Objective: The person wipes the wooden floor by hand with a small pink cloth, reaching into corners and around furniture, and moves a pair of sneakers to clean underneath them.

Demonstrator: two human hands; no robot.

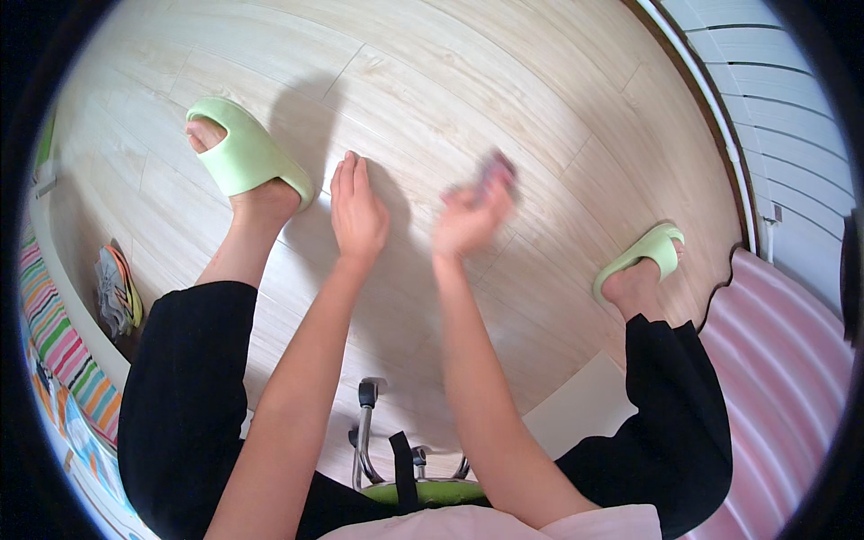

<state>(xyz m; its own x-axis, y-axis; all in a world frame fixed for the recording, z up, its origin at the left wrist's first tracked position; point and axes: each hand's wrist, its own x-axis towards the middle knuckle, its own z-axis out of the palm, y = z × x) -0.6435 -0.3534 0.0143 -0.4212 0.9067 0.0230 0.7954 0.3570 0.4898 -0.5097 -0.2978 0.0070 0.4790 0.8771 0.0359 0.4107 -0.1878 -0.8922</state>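
Blurred by motion, my right hand (472, 219) grips a small dark reddish object (498, 170) whose kind I cannot tell. My left hand (358, 209) is left of it, fingers extended close together and pointing away from me, with nothing seen in it; its palm side is hidden. Below both hands lies the wood-look plank floor (418, 135). A light green slide sandal (243, 148) on my left foot is beside my left hand, and the other green sandal (641, 260) is on my right foot, far to the right.
Gray and orange sneakers (118, 290) stand at the left by striped fabric (61, 324). A pink curtain (776, 378) hangs at the right near a white slatted panel (776, 101). Chrome stool legs (365, 432) and a green seat (445, 494) are beneath me.
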